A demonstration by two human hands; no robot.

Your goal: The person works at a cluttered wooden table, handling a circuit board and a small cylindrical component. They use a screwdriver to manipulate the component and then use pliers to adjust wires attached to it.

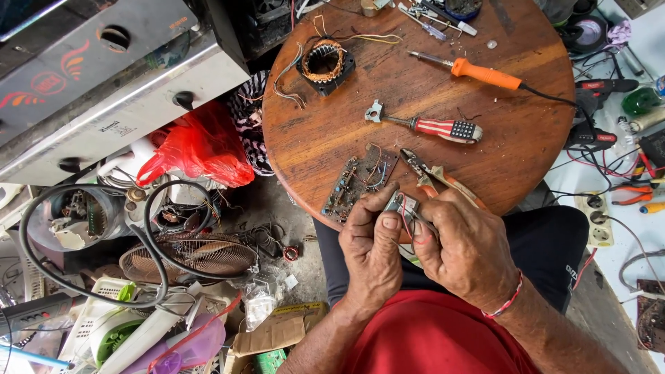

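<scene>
Two bare hands meeting over the near edge of a round, scuffed wooden table (332,131), both pinching one small grey electrical part with thin red wires (402,205). Left hand (371,248) gripping it from the left, thumb pressing up against its lower edge, fingers curling closed around it. Right hand (463,244) closing on its right side, fingertips narrowing to a pinch, a red cord bracelet (509,302) circling the wrist. Small part hovering just above the table rim, right beside a brown rectangular circuit board (357,182) studded with tiny components and trailing fine wires.

Lying just behind the right hand, pliers with orange handles (436,174), metal jaws pointing away toward the table's middle. Farther up, resting well apart: a screwdriver with a red-and-white striped handle (436,127), an orange-handled soldering iron (478,72) trailing a black cord, and a black motor stator wound with copper wire (324,64), loose coloured leads spilling from it.

Sitting on the floor to the left, a crumpled glossy red plastic bag (197,147), contents impossible to tell. Near it, a round wire fan grille (190,255) and a looping black rubbery cable (90,235). Below, a torn cardboard box (273,336) gaping open, something green showing inside.
</scene>
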